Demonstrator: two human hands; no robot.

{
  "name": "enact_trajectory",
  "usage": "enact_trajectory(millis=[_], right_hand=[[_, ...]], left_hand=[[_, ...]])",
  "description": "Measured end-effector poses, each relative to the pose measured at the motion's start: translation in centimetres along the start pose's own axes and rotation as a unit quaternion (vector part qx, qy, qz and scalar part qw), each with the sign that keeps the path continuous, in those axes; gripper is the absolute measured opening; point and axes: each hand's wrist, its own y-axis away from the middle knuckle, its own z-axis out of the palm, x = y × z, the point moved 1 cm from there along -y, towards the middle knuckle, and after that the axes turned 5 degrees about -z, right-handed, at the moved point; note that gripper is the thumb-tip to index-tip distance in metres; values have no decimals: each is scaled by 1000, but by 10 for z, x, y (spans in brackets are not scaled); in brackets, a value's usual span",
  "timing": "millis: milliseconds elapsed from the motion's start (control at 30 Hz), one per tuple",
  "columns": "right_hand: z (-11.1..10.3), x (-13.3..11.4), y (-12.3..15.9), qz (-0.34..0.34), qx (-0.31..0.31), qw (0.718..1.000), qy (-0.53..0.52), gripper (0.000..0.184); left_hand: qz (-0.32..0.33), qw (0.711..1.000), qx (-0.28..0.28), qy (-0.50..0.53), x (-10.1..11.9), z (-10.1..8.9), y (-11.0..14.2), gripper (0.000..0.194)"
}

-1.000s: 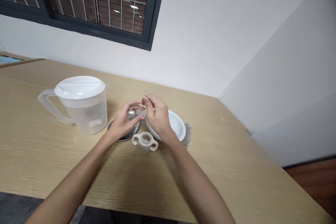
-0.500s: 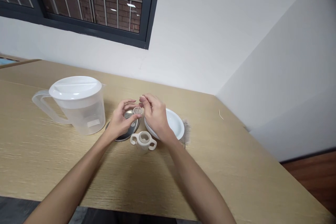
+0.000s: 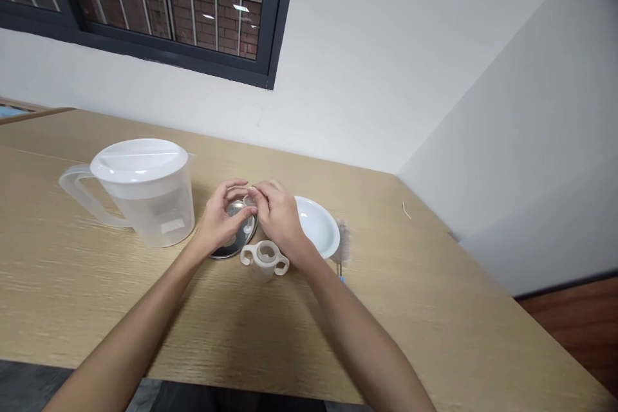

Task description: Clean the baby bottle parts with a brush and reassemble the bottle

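My left hand (image 3: 222, 220) and my right hand (image 3: 276, 217) meet fingertip to fingertip over a shiny metal plate (image 3: 230, 246). Both are closed in a pinch around a small clear piece (image 3: 249, 201) that I cannot name. A small spoon-like item (image 3: 246, 229) lies on the metal plate below them. Just in front of my right hand stands a small beige cup with two handles (image 3: 265, 257). A white bowl (image 3: 319, 226) sits right of my right hand, partly hidden by it.
A clear plastic jug with a white lid (image 3: 140, 190) stands to the left on the wooden table (image 3: 434, 309). A small brush (image 3: 342, 246) lies right of the bowl. White walls meet at the table's far right corner; a barred window is above.
My right hand has dropped and shifted left, closing onto the small piece held by my left hand. More of the white bowl shows. The thin stick seen earlier is no longer visible.
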Motion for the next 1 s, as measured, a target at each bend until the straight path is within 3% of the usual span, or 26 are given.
enact_trajectory(millis=[200, 1000], right_hand=[[-2, -3, 1, 15, -26, 999, 43, 22], [-7, -7, 0, 9, -40, 998, 41, 26]], left_hand=[[-8, 1000, -6, -10, 1, 0, -1, 50], [-21, 1000, -4, 14, 2, -1, 0, 50]])
